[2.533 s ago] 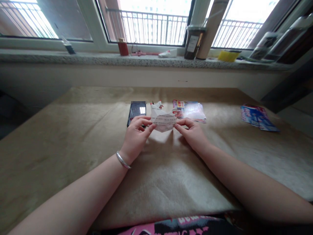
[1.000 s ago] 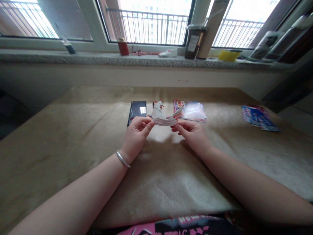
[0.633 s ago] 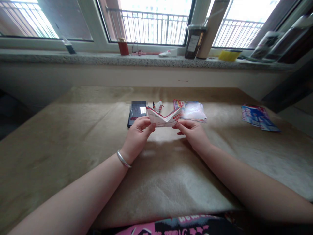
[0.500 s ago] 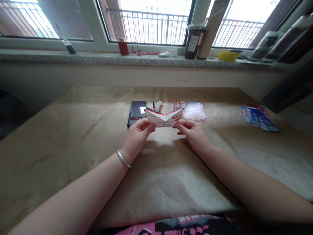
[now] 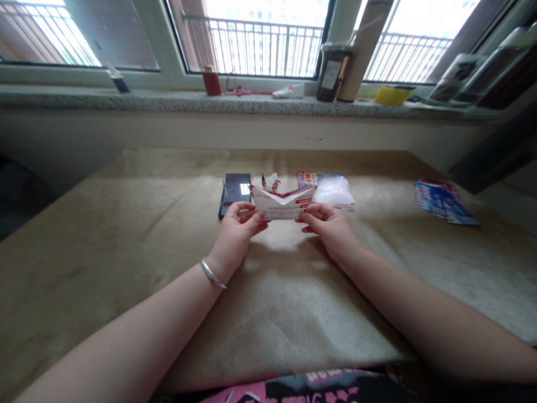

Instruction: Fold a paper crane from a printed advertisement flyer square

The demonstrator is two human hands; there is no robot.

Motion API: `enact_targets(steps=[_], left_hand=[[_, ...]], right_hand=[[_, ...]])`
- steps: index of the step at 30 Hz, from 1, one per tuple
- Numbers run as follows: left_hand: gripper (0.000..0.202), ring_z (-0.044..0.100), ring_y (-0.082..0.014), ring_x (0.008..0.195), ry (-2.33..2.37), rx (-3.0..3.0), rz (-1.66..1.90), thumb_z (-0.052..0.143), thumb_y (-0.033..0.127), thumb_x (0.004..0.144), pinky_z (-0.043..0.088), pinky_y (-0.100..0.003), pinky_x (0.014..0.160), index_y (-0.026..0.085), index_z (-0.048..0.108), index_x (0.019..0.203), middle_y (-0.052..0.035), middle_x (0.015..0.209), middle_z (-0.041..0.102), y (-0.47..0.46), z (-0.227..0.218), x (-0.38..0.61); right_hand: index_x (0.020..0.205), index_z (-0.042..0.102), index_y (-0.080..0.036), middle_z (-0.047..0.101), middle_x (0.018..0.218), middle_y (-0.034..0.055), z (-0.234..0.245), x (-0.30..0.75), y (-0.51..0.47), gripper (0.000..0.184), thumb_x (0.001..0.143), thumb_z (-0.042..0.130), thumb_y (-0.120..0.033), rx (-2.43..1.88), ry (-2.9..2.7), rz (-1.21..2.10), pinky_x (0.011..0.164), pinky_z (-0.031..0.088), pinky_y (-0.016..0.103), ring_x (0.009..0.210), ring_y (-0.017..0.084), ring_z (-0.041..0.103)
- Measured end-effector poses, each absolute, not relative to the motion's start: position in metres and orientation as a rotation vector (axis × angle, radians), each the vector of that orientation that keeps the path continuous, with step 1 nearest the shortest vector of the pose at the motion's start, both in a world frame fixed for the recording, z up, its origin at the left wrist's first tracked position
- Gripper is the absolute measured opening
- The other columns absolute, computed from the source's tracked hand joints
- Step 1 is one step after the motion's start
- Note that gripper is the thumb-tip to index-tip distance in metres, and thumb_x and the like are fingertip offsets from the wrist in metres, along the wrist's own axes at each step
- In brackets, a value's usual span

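A folded sheet of printed paper (image 5: 282,208), white with red edges and a V-shaped dip along its top, is held up above the table between both hands. My left hand (image 5: 241,228) pinches its lower left corner between thumb and fingers. At the lower right corner, my right hand (image 5: 329,225) grips it the same way. Just behind the paper stands a small folded paper figure (image 5: 272,182), partly hidden. A phone (image 5: 235,193) lies beyond my left hand, its screen partly pixelated. Past my right hand rests a stack of printed sheets (image 5: 335,191).
Blue printed leaflets (image 5: 444,202) lie at the right of the cloth-covered table (image 5: 168,252). On the stone windowsill (image 5: 168,102) stand a red container (image 5: 212,82), a dark lidded tub (image 5: 333,73), a cardboard tube (image 5: 361,56) and a yellow item (image 5: 393,95).
The folded paper has tilted slightly and shifted a little to the right, showing more of its inner red edge. Both hands keep their hold and have barely moved.
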State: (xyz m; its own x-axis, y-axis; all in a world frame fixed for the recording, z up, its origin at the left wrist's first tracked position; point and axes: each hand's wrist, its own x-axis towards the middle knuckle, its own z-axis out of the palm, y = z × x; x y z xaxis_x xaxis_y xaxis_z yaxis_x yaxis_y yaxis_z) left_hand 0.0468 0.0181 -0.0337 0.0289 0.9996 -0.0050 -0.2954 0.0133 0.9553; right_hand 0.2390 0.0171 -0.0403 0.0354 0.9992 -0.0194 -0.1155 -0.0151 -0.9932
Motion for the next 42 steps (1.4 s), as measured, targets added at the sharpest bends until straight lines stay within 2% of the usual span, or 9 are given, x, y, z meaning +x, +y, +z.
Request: enact_targets(steps=[4, 11, 18, 22, 28, 30, 34, 38, 42], left_hand=[[0.042, 0.066, -0.0158, 0.083, 0.976, 1.035, 1.298, 0.077, 0.033, 0.066, 0.055, -0.029, 0.074, 0.016, 0.047, 0.090, -0.0036, 0.089, 0.067, 0.019, -0.035, 0.046], [0.037, 0.064, -0.0115, 0.068, 0.948, 1.204, 1.312, 0.073, 0.039, 0.070, 0.055, -0.029, 0.071, 0.016, 0.053, 0.091, -0.0012, 0.084, 0.065, 0.020, -0.037, 0.043], [0.036, 0.064, -0.0119, 0.072, 0.958, 1.271, 1.308, 0.071, 0.041, 0.073, 0.055, -0.027, 0.071, 0.015, 0.054, 0.092, -0.0015, 0.084, 0.064, 0.021, -0.038, 0.043], [0.035, 0.064, -0.0142, 0.083, 0.945, 1.221, 1.309, 0.072, 0.040, 0.072, 0.055, -0.027, 0.073, 0.016, 0.055, 0.091, -0.0032, 0.092, 0.065, 0.020, -0.037, 0.045], [0.039, 0.064, -0.0116, 0.071, 0.934, 1.150, 1.298, 0.073, 0.042, 0.069, 0.056, -0.028, 0.071, 0.016, 0.057, 0.093, -0.0033, 0.092, 0.066, 0.018, -0.035, 0.046], [0.038, 0.064, -0.0112, 0.070, 0.926, 1.166, 1.284, 0.073, 0.042, 0.069, 0.056, -0.027, 0.071, 0.016, 0.058, 0.093, -0.0028, 0.089, 0.067, 0.018, -0.035, 0.045], [0.035, 0.063, -0.0111, 0.071, 0.940, 1.243, 1.265, 0.072, 0.042, 0.071, 0.055, -0.026, 0.072, 0.016, 0.060, 0.091, -0.0028, 0.087, 0.067, 0.019, -0.037, 0.043], [0.034, 0.063, -0.0131, 0.076, 0.937, 1.332, 1.260, 0.070, 0.043, 0.073, 0.054, -0.026, 0.073, 0.015, 0.060, 0.089, -0.0033, 0.087, 0.066, 0.019, -0.038, 0.043], [0.030, 0.062, -0.0137, 0.078, 0.921, 1.402, 1.248, 0.068, 0.041, 0.076, 0.053, -0.026, 0.073, 0.015, 0.060, 0.088, -0.0036, 0.087, 0.066, 0.018, -0.037, 0.044]], right_hand=[[0.074, 0.056, -0.021, 0.067, 0.070, -0.0010, -0.040, 0.238, 0.017, 0.032, 0.057, 0.077, -0.038, -1.140, -1.082, 1.248, 0.056, 0.047, 0.024, 0.069, 0.014, 0.063], [0.075, 0.053, -0.021, 0.066, 0.068, -0.0026, -0.040, 0.237, 0.017, 0.032, 0.058, 0.076, -0.035, -1.123, -1.121, 1.163, 0.054, 0.046, 0.023, 0.065, 0.013, 0.062], [0.074, 0.053, -0.021, 0.064, 0.066, -0.0029, -0.036, 0.236, 0.014, 0.029, 0.060, 0.074, -0.034, -1.147, -1.217, 1.077, 0.053, 0.047, 0.024, 0.061, 0.012, 0.058], [0.085, 0.050, -0.022, 0.065, 0.067, -0.0040, -0.034, 0.234, 0.013, 0.041, 0.057, 0.077, -0.034, -1.129, -1.126, 1.140, 0.055, 0.047, 0.025, 0.062, 0.013, 0.060], [0.101, 0.049, -0.023, 0.067, 0.075, -0.0022, -0.033, 0.231, 0.011, 0.055, 0.056, 0.077, -0.037, -1.150, -0.981, 1.218, 0.056, 0.045, 0.025, 0.068, 0.014, 0.061], [0.098, 0.054, -0.022, 0.067, 0.078, -0.0009, -0.035, 0.232, 0.012, 0.049, 0.058, 0.076, -0.038, -1.157, -1.003, 1.232, 0.056, 0.045, 0.024, 0.068, 0.013, 0.060], [0.080, 0.061, -0.020, 0.066, 0.075, -0.0005, -0.042, 0.235, 0.016, 0.027, 0.063, 0.072, -0.038, -1.156, -1.139, 1.187, 0.055, 0.042, 0.023, 0.065, 0.011, 0.055], [0.077, 0.062, -0.020, 0.065, 0.073, -0.0014, -0.043, 0.238, 0.018, 0.021, 0.065, 0.070, -0.036, -1.122, -1.270, 1.087, 0.054, 0.042, 0.022, 0.064, 0.011, 0.053], [0.078, 0.062, -0.020, 0.063, 0.074, -0.0011, -0.040, 0.237, 0.016, 0.021, 0.067, 0.069, -0.037, -1.140, -1.320, 1.067, 0.054, 0.043, 0.023, 0.064, 0.011, 0.052]])
